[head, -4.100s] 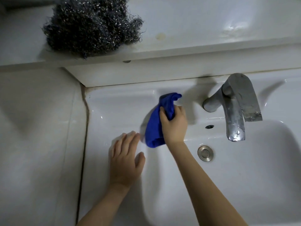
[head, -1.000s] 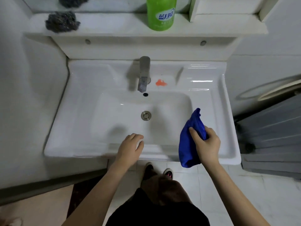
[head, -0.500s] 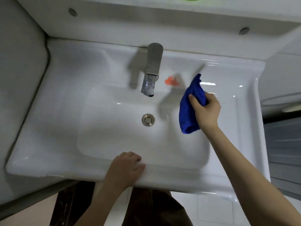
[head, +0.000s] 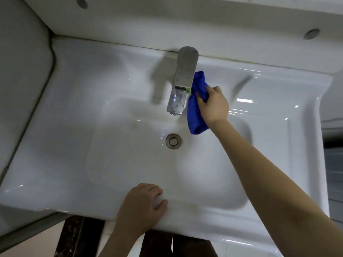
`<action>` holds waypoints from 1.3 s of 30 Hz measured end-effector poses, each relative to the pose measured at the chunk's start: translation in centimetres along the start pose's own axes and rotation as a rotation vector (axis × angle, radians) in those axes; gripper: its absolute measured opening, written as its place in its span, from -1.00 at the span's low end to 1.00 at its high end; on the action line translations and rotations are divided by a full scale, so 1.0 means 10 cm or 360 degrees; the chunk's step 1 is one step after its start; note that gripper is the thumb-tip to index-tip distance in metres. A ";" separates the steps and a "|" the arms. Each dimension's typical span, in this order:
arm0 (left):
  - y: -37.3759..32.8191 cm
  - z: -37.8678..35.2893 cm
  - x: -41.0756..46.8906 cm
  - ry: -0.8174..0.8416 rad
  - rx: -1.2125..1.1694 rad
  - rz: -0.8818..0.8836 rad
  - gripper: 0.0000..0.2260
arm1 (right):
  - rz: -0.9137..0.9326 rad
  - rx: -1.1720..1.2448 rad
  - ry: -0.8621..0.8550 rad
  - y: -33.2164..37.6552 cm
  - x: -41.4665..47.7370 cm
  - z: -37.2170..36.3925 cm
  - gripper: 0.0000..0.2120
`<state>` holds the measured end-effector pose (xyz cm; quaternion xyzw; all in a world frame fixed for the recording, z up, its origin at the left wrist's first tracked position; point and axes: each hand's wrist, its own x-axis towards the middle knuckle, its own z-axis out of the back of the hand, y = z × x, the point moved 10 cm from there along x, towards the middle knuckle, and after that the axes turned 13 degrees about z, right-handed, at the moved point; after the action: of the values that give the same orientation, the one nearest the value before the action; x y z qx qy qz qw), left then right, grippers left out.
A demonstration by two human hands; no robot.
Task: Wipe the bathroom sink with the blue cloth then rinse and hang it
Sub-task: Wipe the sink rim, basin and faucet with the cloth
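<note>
The white sink (head: 74,149) fills the view from above. My right hand (head: 213,104) grips the bunched blue cloth (head: 195,112) on the sink's back ledge, pressed right beside the chrome tap (head: 182,80) on its right side. The cloth's lower end hangs over the basin's back edge. My left hand (head: 143,206) rests on the sink's front rim with its fingers curled over the edge. The round metal drain (head: 173,141) sits in the basin below the tap spout.
A white shelf (head: 185,21) overhangs the back of the sink, with two round fittings under it. A grey wall surface runs along the left. Floor tiles and my dark trousers show below the front rim.
My right hand has carried the cloth left along the back ledge up against the tap, covering the orange spot seen earlier. The camera has moved closer. My left hand stays on the front rim.
</note>
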<state>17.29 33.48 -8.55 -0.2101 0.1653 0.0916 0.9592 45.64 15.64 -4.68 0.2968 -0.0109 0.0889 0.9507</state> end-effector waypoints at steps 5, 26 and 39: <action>0.01 -0.05 0.01 0.0044 -0.0007 0.0009 -0.68 | -0.0318 -0.0375 -0.0123 -0.59 -0.20 0.43 -0.72; -0.03 -0.03 -0.01 0.0043 0.0041 0.0002 -0.74 | -0.0241 0.0211 -0.0135 0.15 -0.17 -0.32 -0.75; -0.07 0.01 0.00 0.0007 0.0081 -0.0031 -0.69 | -0.0244 -0.0154 -0.0166 -0.73 -0.47 0.44 -0.73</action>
<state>17.46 32.91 -8.15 -0.1875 0.1676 0.0776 0.9647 42.42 6.49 -5.50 0.2547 -0.0419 -0.0003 0.9661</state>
